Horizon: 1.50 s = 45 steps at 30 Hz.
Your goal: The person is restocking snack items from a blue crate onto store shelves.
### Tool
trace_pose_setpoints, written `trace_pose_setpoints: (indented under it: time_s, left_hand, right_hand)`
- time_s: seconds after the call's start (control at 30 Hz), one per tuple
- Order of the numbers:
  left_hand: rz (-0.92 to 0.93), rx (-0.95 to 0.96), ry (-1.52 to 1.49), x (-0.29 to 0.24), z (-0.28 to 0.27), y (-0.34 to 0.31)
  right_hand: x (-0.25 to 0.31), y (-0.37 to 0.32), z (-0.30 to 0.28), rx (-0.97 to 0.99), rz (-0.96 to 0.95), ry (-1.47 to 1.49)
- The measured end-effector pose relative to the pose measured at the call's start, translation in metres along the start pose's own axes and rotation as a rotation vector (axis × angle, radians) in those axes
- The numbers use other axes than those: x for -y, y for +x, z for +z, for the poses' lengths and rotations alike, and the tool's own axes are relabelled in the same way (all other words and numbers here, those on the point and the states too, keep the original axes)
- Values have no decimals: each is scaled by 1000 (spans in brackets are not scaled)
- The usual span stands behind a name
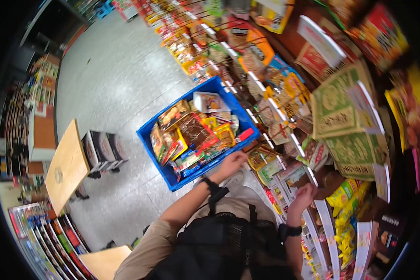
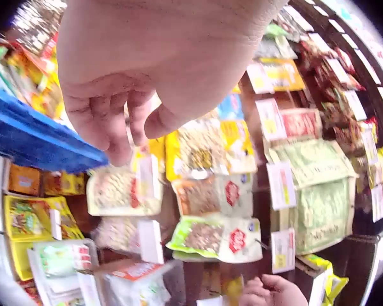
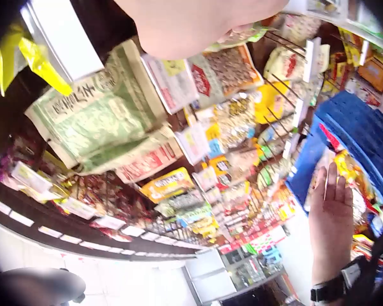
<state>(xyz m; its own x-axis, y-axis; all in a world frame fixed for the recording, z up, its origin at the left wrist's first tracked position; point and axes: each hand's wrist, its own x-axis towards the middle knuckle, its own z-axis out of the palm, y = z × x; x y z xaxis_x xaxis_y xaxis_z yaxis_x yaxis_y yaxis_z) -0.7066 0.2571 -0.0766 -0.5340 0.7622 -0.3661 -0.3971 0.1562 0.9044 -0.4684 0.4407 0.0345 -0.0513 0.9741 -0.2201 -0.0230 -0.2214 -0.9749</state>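
Blue crate (image 1: 184,182), head view: stuffed with snack packs right beside the shelf (image 1: 288,42), brown pack (image 1: 196,131) mid-crate, white pack (image 1: 209,101) by the far corner.
Left hand (image 1: 232,164), head view: next to the crate's near edge, looks like it's got nothing.
Right hand (image 1: 304,196), head view: by the shelf-edge price tags (image 1: 311,176), fingers loosely bent, nothing in them that I can see.
Pale pouch (image 2: 118,194), left wrist view: left fingers dangle over it; can't tell if they touch.
Green bag (image 3: 105,111), right wrist view: on the shelf; left fingers look straight by the crate.
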Motion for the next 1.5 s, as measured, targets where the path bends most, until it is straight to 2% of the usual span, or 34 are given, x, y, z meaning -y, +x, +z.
trace_pose_setpoints:
  time_s: [0.07, 0.1, 0.13, 0.2, 0.3, 0.37, 0.4, 0.5, 0.53, 0.6, 0.63, 0.67, 0.73, 0.8, 0.93, 1.0, 1.03, 1.07, 1.1, 1.17, 1.23, 1.27, 1.33, 1.4, 1.43, 1.5]
  left_hand:
    - [-103, -185, -70, 11, -63, -46]
    - [-152, -316, -91, 17, -89, -64]
    - [-240, -383, -127, 32, -121, -75]
    - [-329, -451, -189, 38, -153, -111]
    - [-336, -476, -299, 41, -187, -138]
    - [-339, -460, -327, 42, -199, -144]
    - [-351, -446, -326, 39, -204, -143]
    - [-326, -427, -311, 35, -224, -150]
    - [-300, -408, -298, 34, -232, -150]
    - [-278, -360, -290, 3, -241, -155]
    - [-257, -323, -299, 5, -248, -160]
    - [-242, -287, -313, 9, -254, -167]
    - [-284, -226, -297, 13, -275, -175]
    - [-312, -196, -289, 18, -293, -182]
    - [-358, -58, -325, 35, -330, -173]
    - [-562, 31, -474, 25, -336, -168]
    - [-540, 124, -506, 27, -340, -163]
    - [-526, 132, -499, 21, -338, -162]
    - [-546, 166, -603, 12, -333, -162]
    - [-556, 277, -839, -8, -320, -162]
    - [-591, 297, -778, -12, -313, -165]
    - [-636, 308, -723, -15, -310, -169]
    - [-572, 313, -645, -21, -304, -188]
    - [-519, 371, -527, -24, -301, -207]
    - [-525, 387, -468, -20, -306, -219]
    - [-378, 391, -330, -22, -306, -244]
  right_hand:
    - [-14, -43, 18, 162, 40, -69]
    - [-18, -56, 31, 194, 192, -124]
    - [-26, -72, 51, 259, 208, -104]
    - [-61, -85, 84, 457, 240, -142]
    - [-136, -107, 156, 829, 258, -332]
    - [-186, -120, 212, 930, 58, -440]
    - [-238, -115, 234, 872, 42, -497]
    - [-279, -118, 309, 629, -114, -733]
    - [-271, -120, 326, 509, -226, -903]
    - [-274, -120, 350, 612, -165, -960]
    - [-288, -121, 355, 623, -83, -1029]
    - [-316, -113, 354, 672, -218, -955]
    - [-315, -125, 364, 574, -145, -926]
    - [-305, -141, 360, 498, -209, -812]
    - [-244, -203, 349, 454, -233, -594]
    - [-243, -234, 320, 480, -340, -543]
    - [-221, -258, 316, 527, -163, -260]
    - [-184, -289, 310, 570, 14, 23]
    - [-154, -307, 293, 661, 146, -61]
    - [-134, -338, 261, 751, 265, -139]
    - [-133, -370, 232, 720, 115, -109]
    - [-122, -387, 223, 721, 101, -104]
    - [-106, -421, 204, 634, 63, -41]
    - [-113, -441, 171, 582, 90, -88]
    - [-106, -459, 161, 538, 169, -63]
    - [-105, -486, 143, 458, 261, -3]
